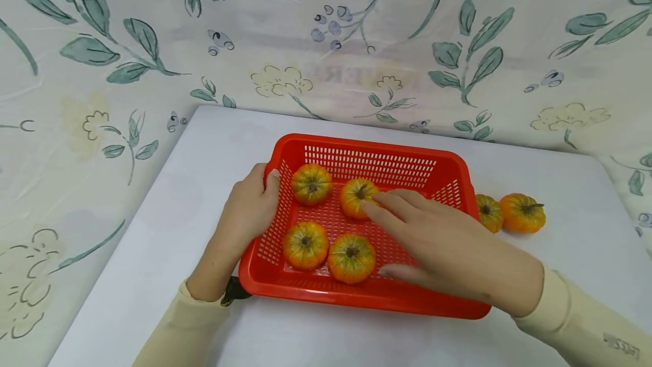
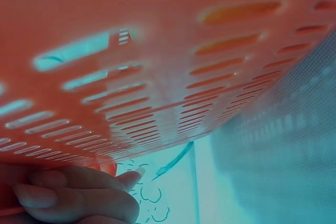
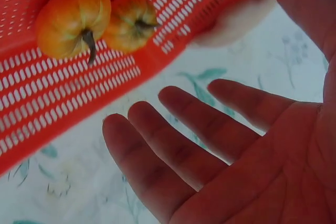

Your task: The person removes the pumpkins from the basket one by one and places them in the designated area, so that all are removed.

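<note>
In the head view a red plastic basket point(image 1: 356, 294) with slotted walls stands on the white table. Several small orange-and-yellow pumpkins, such as the front one point(image 1: 351, 258) and the back left one point(image 1: 312, 184), lie on its floor. My left hand point(image 1: 249, 205) grips the left rim, thumb on top; the left wrist view shows its curled fingers point(image 2: 79, 195) by the slotted wall. Over the basket's right half hovers my right hand point(image 1: 438, 242), its fingers extended towards the back middle pumpkin point(image 1: 351, 200). In the right wrist view the palm holds nothing and the fingers are spread.
Two more pumpkins sit on the table just right of the basket, one at its wall point(image 1: 489, 214) and the other point(image 1: 523, 213) beside it. A dark object point(image 1: 235, 291) shows at the left wrist. Behind the table point(image 1: 204, 146) hangs a floral-patterned cloth point(image 1: 285, 33).
</note>
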The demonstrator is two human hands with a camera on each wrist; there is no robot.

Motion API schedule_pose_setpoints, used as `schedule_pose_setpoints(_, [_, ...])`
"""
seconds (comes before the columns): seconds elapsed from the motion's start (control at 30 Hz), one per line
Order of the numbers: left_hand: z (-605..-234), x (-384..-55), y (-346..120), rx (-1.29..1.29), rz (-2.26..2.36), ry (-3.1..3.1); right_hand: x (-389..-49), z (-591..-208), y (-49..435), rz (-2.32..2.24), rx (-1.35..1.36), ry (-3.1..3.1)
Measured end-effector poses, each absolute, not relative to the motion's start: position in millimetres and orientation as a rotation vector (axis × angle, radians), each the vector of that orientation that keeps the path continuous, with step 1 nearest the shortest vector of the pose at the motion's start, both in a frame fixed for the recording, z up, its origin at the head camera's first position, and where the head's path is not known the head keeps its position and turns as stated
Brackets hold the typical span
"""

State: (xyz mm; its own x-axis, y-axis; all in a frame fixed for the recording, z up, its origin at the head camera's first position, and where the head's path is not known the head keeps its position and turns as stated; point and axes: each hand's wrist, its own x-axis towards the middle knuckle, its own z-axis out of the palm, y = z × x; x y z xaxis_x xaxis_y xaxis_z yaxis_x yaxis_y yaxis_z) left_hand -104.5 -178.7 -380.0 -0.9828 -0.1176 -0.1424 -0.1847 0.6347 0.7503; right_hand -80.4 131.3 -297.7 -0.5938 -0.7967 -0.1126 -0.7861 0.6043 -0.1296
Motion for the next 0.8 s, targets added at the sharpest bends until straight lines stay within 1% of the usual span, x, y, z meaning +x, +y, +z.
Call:
schedule_pose_setpoints(0.47, [-380.2, -103.9, -176.6, -0.258, 1.273, 2.785, -120.1, -335.0, 60.1, -0.008, -1.416, 2.426])
schedule_pose_setpoints(0.8, [-380.4, -104.2, -176.1, -0.236, 1.280, 2.787, -137.8, -370.8, 30.0, -0.095, -1.410, 2.283])
